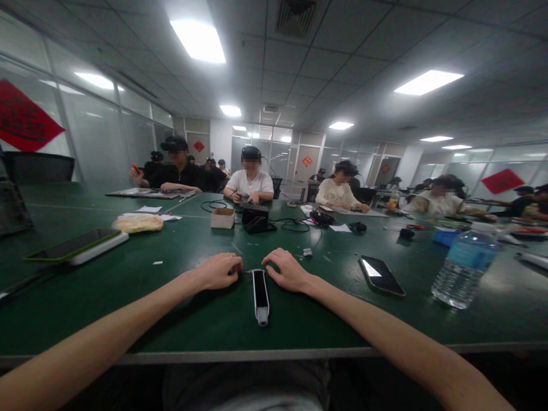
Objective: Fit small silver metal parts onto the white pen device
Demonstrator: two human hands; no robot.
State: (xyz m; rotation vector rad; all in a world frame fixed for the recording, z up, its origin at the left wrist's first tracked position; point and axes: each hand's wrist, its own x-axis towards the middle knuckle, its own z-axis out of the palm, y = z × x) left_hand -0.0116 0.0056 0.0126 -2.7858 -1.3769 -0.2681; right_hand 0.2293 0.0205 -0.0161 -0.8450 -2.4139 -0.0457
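White gadget [261,294] with a long dark face is lying on the green table [192,319], its far end between the two hands. Left hand [220,270] is loosely curled beside it, can't tell if the fingertips pinch anything tiny. Right hand [287,270] looks relaxed and empty, fingers bent. Off to the right there's a phone [382,275], then a water bottle [464,271] standing upright.

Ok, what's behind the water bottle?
Beyond the water bottle, at its upper left, a blue container shows in part; anything directly behind the bottle is hidden or too blurred to tell.
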